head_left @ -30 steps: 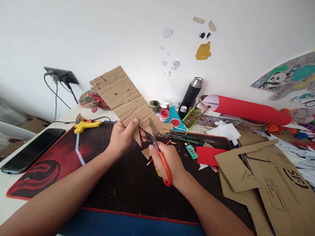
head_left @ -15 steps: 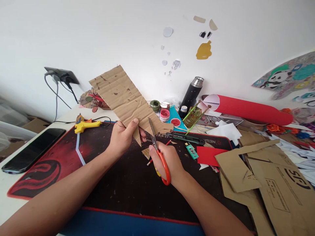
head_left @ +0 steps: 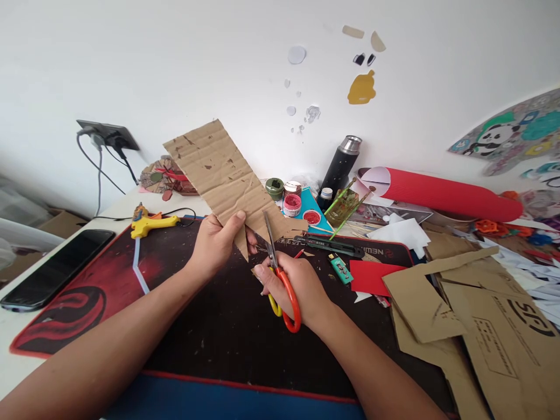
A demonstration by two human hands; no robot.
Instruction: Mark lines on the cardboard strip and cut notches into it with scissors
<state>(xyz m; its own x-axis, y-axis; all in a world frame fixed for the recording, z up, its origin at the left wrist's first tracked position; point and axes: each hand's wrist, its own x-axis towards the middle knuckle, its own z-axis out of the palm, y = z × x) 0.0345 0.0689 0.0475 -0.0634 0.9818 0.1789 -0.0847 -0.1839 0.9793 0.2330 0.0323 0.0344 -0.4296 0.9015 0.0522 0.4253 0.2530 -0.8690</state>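
My left hand [head_left: 221,242] pinches the lower edge of a piece of corrugated cardboard [head_left: 219,169], thumb on top and fingers underneath. The cardboard is tilted up above the mat and has brown torn spots. In my right hand [head_left: 301,286] is a pair of scissors [head_left: 292,300] with one red and one yellow handle loop. One blade lies over the cardboard's lower right part; the other is largely hidden beneath it. A pointed corner of cardboard hangs down beside my left fingers. Below the hands a red pencil [head_left: 299,254] lies partly covered.
A yellow glue gun [head_left: 153,223] and a phone [head_left: 59,265] lie on the left. Behind are paint jars [head_left: 292,204], a black thermos [head_left: 343,166] and a glass with brushes [head_left: 343,213]. A utility knife [head_left: 335,246], red paper [head_left: 374,277] and cardboard sheets [head_left: 494,326] lie to the right.
The scissors' handles have spread slightly, with the yellow loop now showing more to the left. My right thumb has shifted left. The cardboard has moved slightly down and right at its top.
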